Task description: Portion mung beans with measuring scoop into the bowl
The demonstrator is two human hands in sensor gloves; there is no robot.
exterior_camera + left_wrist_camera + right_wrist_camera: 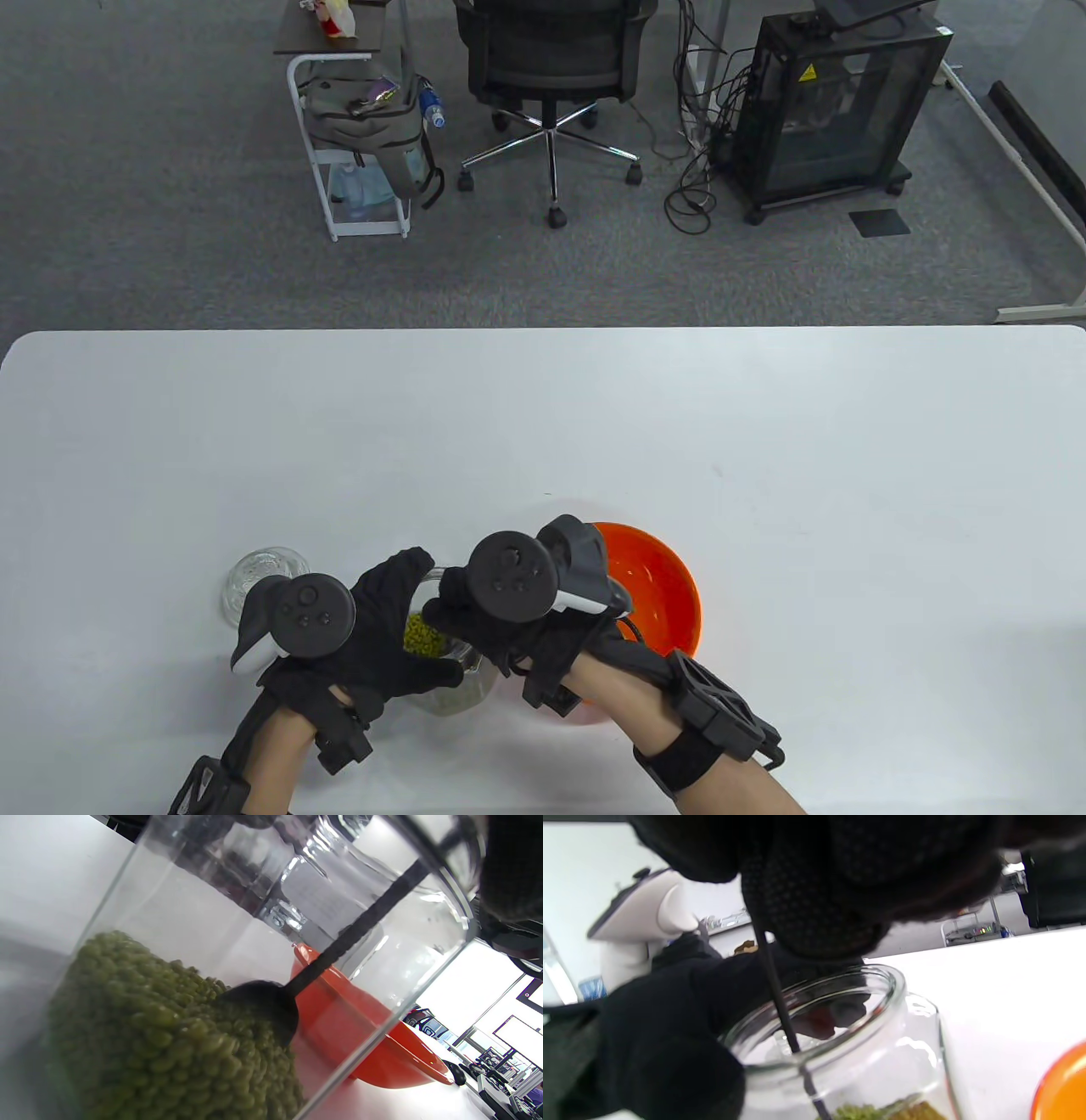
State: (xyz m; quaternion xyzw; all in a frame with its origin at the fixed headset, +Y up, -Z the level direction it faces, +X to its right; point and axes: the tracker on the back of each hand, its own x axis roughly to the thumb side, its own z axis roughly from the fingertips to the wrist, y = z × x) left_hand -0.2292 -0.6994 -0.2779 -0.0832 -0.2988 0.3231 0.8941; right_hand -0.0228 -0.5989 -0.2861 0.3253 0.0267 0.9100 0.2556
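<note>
Left hand (373,628) grips the tilted glass jar (263,942) of mung beans (161,1039) on the counter (543,424); right hand (492,615) pinches the thin scoop (271,1005) handle, bowl buried in beans; beans loose, spill-prone; jar probably slippery, breakable; orange bowl (670,586) just beside; glass lid (263,577) stands left, clear of the path.

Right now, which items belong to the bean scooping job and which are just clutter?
In use: glass jar of mung beans, black scoop, orange bowl, left hand, right hand.
Clutter: glass lid, office chair, backpack.
</note>
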